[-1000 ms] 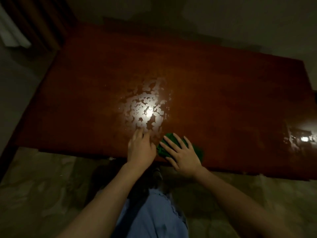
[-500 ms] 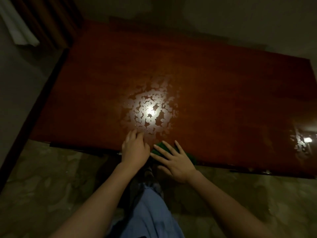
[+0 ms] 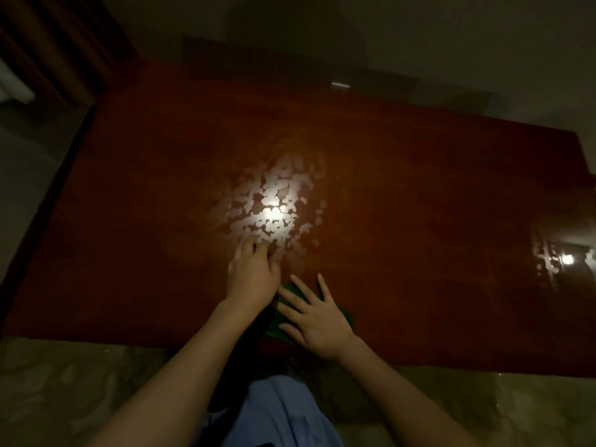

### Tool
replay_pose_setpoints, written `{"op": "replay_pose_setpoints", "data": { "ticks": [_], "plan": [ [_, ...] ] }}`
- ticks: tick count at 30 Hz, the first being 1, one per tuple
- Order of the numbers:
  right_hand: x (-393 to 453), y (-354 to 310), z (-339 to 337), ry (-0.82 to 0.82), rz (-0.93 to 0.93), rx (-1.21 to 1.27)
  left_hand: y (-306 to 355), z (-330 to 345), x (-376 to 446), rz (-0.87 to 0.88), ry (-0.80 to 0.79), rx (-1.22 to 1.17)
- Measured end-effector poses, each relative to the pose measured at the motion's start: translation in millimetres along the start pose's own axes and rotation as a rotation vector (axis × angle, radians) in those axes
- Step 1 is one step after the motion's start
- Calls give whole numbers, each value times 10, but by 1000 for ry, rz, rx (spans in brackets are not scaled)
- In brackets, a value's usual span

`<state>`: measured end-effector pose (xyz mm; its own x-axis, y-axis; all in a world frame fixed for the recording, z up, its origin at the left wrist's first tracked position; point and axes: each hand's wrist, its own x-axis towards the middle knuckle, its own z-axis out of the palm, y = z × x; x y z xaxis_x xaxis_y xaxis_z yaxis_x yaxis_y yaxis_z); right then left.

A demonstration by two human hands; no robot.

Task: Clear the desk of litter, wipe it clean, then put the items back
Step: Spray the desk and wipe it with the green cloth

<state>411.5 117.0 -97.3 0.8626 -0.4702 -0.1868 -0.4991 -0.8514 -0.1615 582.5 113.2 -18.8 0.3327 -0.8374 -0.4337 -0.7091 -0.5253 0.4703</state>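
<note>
A dark red glossy desk fills the view in dim light. A wet patch of beaded liquid shines near its middle under a lamp reflection. My right hand lies flat with spread fingers on a green cloth at the desk's near edge. Most of the cloth is hidden under that hand. My left hand rests palm down on the desk just left of the cloth, its fingertips at the lower rim of the wet patch.
A second bright reflection shows on the desk's right end. A dark wooden doorframe stands at the far left. Pale stone floor lies below the near edge. My blue clothing is beneath my arms.
My head has shifted, so the desk sits differently in the frame. Both hands keep their places: the right flat on the cloth, the left beside it.
</note>
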Motion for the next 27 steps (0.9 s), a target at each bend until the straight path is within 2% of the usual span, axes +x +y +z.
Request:
{"op": "replay_pose_setpoints", "data": {
  "ticks": [3, 8, 17, 27],
  "plan": [
    [420, 417, -149, 9, 64, -21, 152, -70, 317, -5, -11, 8],
    [1136, 1100, -422, -41, 51, 5, 362, -145, 861, -2, -23, 22],
    [2252, 2083, -826, 4, 148, 0, 329, -446, 1656, -61, 83, 42],
    [3056, 2689, -1082, 39, 228, 13, 256, -283, 1751, -106, 22, 219]
  ]
}}
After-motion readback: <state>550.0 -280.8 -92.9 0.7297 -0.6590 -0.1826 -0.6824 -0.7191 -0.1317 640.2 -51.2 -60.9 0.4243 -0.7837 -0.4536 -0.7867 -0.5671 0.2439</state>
